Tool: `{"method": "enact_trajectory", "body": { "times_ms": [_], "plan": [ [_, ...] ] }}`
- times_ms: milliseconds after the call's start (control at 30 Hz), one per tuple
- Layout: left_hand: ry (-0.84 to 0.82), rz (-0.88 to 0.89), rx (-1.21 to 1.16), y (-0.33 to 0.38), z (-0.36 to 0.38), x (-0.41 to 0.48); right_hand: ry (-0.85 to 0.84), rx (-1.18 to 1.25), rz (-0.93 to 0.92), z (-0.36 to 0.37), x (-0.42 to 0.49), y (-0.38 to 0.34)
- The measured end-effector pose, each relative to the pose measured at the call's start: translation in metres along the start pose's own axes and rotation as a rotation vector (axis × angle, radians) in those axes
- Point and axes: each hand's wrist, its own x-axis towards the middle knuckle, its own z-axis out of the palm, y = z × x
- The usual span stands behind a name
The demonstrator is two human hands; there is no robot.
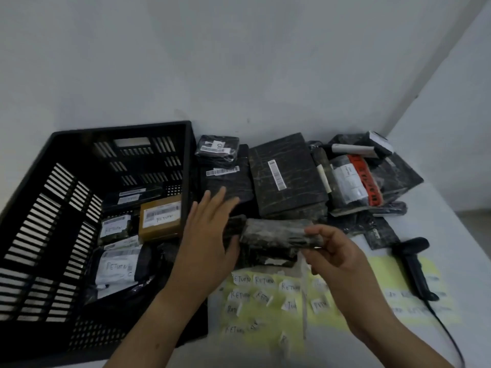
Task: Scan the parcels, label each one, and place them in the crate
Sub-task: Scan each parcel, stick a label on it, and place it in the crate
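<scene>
A long parcel in black wrap (273, 235) is held above the table's middle. My right hand (334, 251) grips its right end with curled fingers and thumb. My left hand (210, 229) lies flat against its left end, fingers straight. A black slatted crate (53, 208) stands at the left and holds several parcels marked RETURN, among them a brown box (160, 217). Yellow sheets (268, 301) with several white RETURN labels lie below the held parcel. A black handheld scanner (414, 264) rests on the table at the right.
Several black-wrapped parcels are piled behind the hands, including a large flat one (287, 173) with a barcode strip and one with red tape (364, 181). The scanner's cable (449, 338) trails to the lower right. White walls close the table at the back and right.
</scene>
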Motion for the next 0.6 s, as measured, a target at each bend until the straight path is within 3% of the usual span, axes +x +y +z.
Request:
{"method": "enact_trajectory", "body": {
  "times_ms": [167,400,600],
  "plan": [
    [-0.223,0.013,-0.193,0.038,0.027,-0.006,-0.009,0.015,0.038,-0.046,-0.008,0.02],
    [-0.317,-0.115,-0.391,0.08,0.06,-0.014,0.041,-0.235,-0.059,-0.095,0.004,0.044],
    [-0.322,-0.239,-0.609,0.113,0.083,-0.015,-0.032,-0.178,-0.079,-0.127,0.014,0.049]
  ]
}}
